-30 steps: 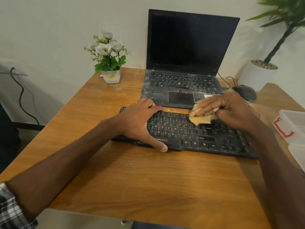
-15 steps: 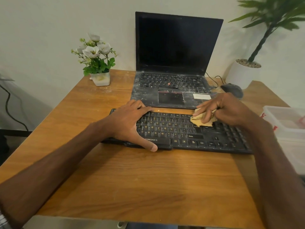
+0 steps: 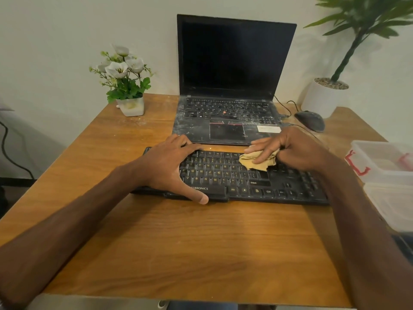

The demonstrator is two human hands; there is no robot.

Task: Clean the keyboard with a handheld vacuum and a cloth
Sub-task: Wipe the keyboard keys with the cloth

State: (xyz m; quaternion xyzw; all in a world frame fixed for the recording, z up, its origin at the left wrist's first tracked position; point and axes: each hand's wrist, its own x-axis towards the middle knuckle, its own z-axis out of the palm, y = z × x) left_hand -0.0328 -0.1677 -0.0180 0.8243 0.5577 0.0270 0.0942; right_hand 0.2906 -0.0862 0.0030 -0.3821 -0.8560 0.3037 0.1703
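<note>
A black keyboard point(image 3: 245, 182) with yellow-lettered keys lies across the wooden desk point(image 3: 178, 242). My left hand point(image 3: 167, 166) lies flat over its left end, thumb hooked along the front edge, fingers spread to the back edge. My right hand point(image 3: 288, 151) presses a crumpled tan cloth point(image 3: 257, 162) onto the upper middle keys with straight fingers; part of the cloth is tucked under the palm. No handheld vacuum is in view.
A dusty open laptop point(image 3: 225, 121) stands just behind the keyboard. A black mouse point(image 3: 310, 120) with its cable sits at the back right, a flower pot point(image 3: 130, 105) at the back left. Clear plastic boxes point(image 3: 388, 175) stand at the right edge, a potted plant point(image 3: 324, 95) behind.
My right hand has slid the cloth to the left and toward the back row of keys. My left hand has kept its place on the keyboard's left end.
</note>
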